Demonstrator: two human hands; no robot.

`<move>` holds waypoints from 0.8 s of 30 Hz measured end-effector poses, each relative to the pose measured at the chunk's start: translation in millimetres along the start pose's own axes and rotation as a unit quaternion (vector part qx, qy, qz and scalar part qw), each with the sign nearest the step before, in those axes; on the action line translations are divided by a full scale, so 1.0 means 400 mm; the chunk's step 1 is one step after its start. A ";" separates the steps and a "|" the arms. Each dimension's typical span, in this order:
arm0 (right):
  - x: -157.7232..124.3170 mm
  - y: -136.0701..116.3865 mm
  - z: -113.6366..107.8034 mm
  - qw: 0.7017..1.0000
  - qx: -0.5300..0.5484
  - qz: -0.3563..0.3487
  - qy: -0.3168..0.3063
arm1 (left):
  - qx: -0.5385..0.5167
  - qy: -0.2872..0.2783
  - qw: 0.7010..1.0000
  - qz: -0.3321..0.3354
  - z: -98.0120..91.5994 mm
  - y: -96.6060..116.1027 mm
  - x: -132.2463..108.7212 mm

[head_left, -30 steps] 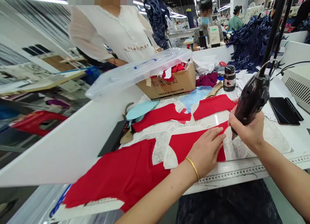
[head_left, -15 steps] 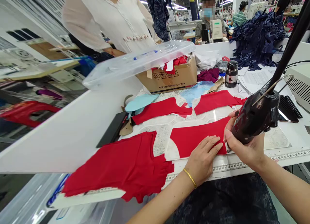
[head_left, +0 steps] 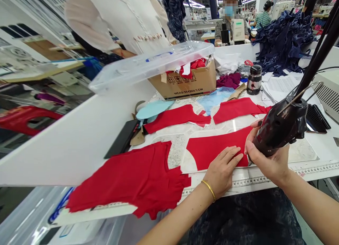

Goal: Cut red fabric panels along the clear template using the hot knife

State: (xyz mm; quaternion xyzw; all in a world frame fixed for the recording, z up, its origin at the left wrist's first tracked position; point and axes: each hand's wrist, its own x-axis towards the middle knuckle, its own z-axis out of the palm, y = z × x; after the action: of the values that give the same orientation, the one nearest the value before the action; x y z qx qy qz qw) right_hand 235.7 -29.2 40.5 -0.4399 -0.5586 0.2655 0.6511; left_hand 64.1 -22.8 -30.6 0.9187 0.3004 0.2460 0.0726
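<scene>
My left hand (head_left: 219, 171) lies flat with fingers stretched out on a cut red fabric piece (head_left: 212, 151), near its right end. That piece rests on a pale, clear-looking template sheet (head_left: 189, 163). My right hand (head_left: 270, 163) is wrapped round a black corded hand tool (head_left: 277, 128), held tilted, its cable rising to the upper right. The narrow tip points down at the fabric's right edge; whether it touches is hard to tell. To the left, a stack of red fabric pieces (head_left: 127, 181) hangs over the table's front edge.
Behind lie two more red fabric pieces (head_left: 174, 118) (head_left: 238, 109). A cardboard box (head_left: 185, 84) under a clear plastic lid (head_left: 153, 63), a dark jar (head_left: 254, 81) and a phone (head_left: 316, 119) stand around. A measuring tape (head_left: 251, 181) runs along the front edge. A person in white (head_left: 127, 22) stands opposite.
The view has shifted very slightly. Both hands, the tool and the fabric keep the same places relative to each other.
</scene>
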 end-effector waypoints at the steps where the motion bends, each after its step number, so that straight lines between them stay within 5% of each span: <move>1: -0.001 0.000 0.000 1.000 -0.001 0.000 -0.003 | -0.001 -0.004 1.000 -0.003 0.000 0.000 0.000; 24: 0.003 -0.004 0.000 0.999 0.045 0.012 0.006 | -0.015 0.014 1.000 0.012 -0.014 -0.006 -0.006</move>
State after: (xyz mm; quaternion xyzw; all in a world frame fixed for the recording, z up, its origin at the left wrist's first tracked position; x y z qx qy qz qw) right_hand 235.9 -29.1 42.5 -0.4180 -0.5370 0.2956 0.6705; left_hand 58.4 -22.4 -27.3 0.9174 0.2866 0.2645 0.0788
